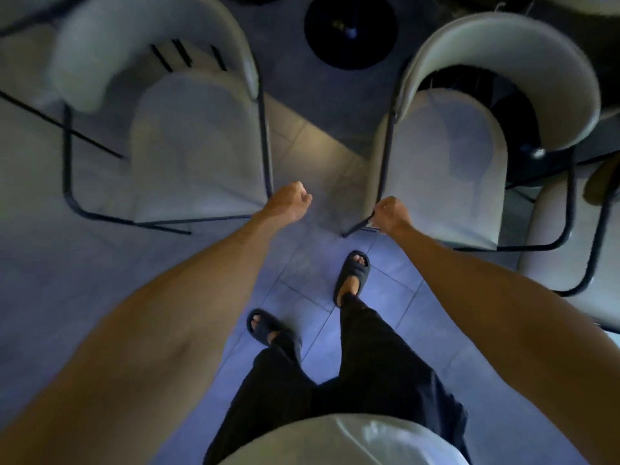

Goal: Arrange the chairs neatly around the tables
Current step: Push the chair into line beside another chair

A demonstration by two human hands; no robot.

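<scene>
Nearest the camera hangs a pale shirt hem [345, 441] above dark trousers [369, 370], and two feet in dark slides [352, 273] stand on the tiled floor [84, 280], the right foot ahead of the left. Both bare arms reach forward and down. The left hand [288, 201] is curled into a loose fist just beside the front right corner of the left chair [188, 139]; whether it actually grips the dark frame I cannot tell. The right hand [391, 213] is closed around the dark metal leg at the front left corner of the right chair [446, 162]. The two pale, curved-back chairs stand side by side with a gap of floor between them. Beyond that gap sits a round black table base [350, 30]. At the right edge, part of a third chair [550, 250] shows.
</scene>
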